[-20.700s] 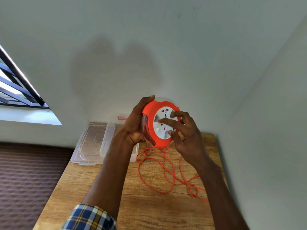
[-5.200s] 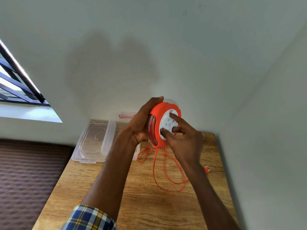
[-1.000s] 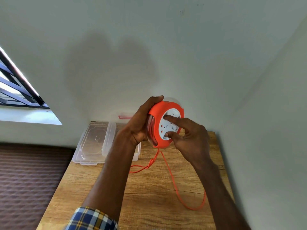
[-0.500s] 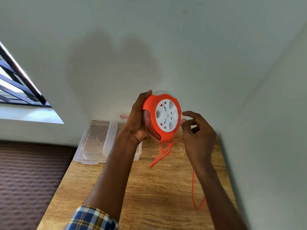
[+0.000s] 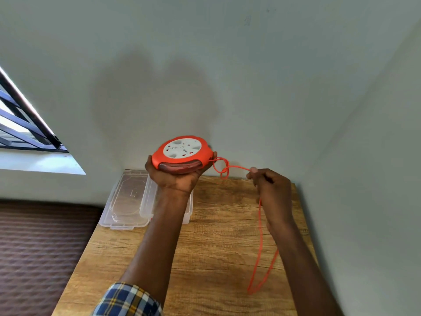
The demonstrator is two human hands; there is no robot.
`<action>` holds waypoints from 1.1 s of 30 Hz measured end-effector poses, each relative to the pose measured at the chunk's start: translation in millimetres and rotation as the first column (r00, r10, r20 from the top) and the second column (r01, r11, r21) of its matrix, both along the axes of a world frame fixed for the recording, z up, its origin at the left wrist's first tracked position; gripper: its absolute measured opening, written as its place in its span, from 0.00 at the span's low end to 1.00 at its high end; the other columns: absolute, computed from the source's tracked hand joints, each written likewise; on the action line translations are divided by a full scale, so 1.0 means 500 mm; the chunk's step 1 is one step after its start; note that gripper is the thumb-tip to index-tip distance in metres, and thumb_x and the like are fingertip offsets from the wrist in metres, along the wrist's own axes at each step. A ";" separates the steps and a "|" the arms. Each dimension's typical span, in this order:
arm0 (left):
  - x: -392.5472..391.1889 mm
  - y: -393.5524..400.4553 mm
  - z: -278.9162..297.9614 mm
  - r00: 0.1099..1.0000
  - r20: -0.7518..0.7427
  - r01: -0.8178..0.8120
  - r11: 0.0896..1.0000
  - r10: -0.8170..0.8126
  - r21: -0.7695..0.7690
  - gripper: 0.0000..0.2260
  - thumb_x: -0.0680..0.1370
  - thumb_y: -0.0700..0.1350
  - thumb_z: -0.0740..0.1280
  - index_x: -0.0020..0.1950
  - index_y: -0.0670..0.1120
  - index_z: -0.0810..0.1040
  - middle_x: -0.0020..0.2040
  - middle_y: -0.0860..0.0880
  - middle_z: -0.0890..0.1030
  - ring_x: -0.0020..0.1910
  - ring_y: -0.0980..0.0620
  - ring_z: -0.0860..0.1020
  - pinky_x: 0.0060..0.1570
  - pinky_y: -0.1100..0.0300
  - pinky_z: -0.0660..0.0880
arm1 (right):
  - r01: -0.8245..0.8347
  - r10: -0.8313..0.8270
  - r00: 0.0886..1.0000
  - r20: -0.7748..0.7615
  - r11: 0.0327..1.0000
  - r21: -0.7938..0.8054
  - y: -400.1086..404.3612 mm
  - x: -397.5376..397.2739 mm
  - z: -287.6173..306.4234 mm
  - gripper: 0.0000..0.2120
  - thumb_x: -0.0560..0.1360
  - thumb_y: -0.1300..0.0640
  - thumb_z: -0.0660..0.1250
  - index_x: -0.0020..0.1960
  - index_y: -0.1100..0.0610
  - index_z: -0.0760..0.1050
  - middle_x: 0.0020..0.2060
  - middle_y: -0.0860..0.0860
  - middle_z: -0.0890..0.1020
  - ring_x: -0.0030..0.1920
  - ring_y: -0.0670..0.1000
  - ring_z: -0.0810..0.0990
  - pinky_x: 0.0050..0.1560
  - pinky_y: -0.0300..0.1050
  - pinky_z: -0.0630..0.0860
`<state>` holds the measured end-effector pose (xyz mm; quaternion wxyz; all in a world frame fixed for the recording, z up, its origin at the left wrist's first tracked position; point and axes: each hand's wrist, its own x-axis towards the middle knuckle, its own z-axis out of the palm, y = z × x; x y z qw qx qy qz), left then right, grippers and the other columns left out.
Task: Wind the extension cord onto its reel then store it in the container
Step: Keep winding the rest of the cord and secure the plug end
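1. Reel (image 5: pixel 183 154) now lies flat on the cupped left hand (image 5: pixel 175 176), not upright like before.
2. Right hand (image 5: pixel 272 187) pinches the knotted cord (image 5: pixel 259 226).
3. One container (image 5: pixel 145 199), one lid (image 5: pixel 127 201), on the table (image 5: pixel 216 247).

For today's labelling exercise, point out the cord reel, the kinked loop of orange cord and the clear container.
cord reel (image 5: pixel 182 149), head view, white socket face.
kinked loop (image 5: pixel 222 166), head view, the crossing strands.
clear container (image 5: pixel 145 201), head view, its near wall.

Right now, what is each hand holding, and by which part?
Left hand cups the reel from underneath; right hand pinches the loose cord near its tangle.
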<state>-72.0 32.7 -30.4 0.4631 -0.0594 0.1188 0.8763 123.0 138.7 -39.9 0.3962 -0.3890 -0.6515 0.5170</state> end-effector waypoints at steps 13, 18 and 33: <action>0.008 0.007 -0.022 0.973 0.121 -0.188 0.979 0.197 -0.081 0.40 0.77 0.73 0.52 0.77 0.46 0.72 0.73 0.32 0.75 0.70 0.24 0.72 0.63 0.16 0.66 | 0.104 -0.099 0.993 0.057 0.990 -0.095 0.021 0.001 -0.029 0.07 0.78 0.61 0.69 0.48 0.51 0.82 0.46 0.47 0.85 0.46 0.45 0.82 0.47 0.45 0.74; 0.030 0.024 -0.011 0.985 0.015 -0.167 0.979 0.170 -0.118 0.38 0.77 0.72 0.54 0.76 0.48 0.75 0.72 0.34 0.76 0.70 0.25 0.73 0.62 0.14 0.64 | -0.215 0.126 0.864 0.487 0.968 0.131 0.004 -0.019 -0.010 0.23 0.74 0.61 0.70 0.67 0.46 0.77 0.65 0.49 0.80 0.66 0.50 0.77 0.60 0.44 0.72; 0.079 0.047 0.035 0.992 0.040 0.121 0.993 -0.121 -0.004 0.39 0.77 0.70 0.57 0.77 0.43 0.73 0.73 0.29 0.74 0.71 0.22 0.70 0.61 0.18 0.66 | -0.355 0.272 0.935 -0.228 0.732 -0.581 0.017 -0.019 -0.024 0.06 0.75 0.55 0.73 0.50 0.51 0.88 0.43 0.49 0.85 0.35 0.44 0.70 0.28 0.36 0.62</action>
